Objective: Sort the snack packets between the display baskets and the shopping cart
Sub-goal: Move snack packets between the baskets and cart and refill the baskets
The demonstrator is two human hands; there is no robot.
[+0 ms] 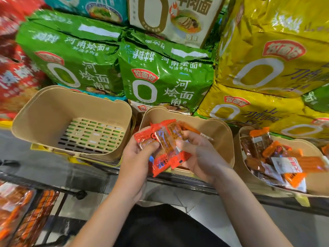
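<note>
Head view, centre: bundle of snack packets held over the middle basket, clear of its floor, probably to square the stack before placing. Left hand curled round the bundle's left edge, thumb on top. Right hand blurred; fingers curled against the right edge, grip judged likely, not certain. Long axis tilted, running from upper left to lower right; red sealed ends at both extremes. Left basket showing bare slotted floor. Right basket holding mixed packets. Shopping cart at lower left, loaded with orange packets.
</note>
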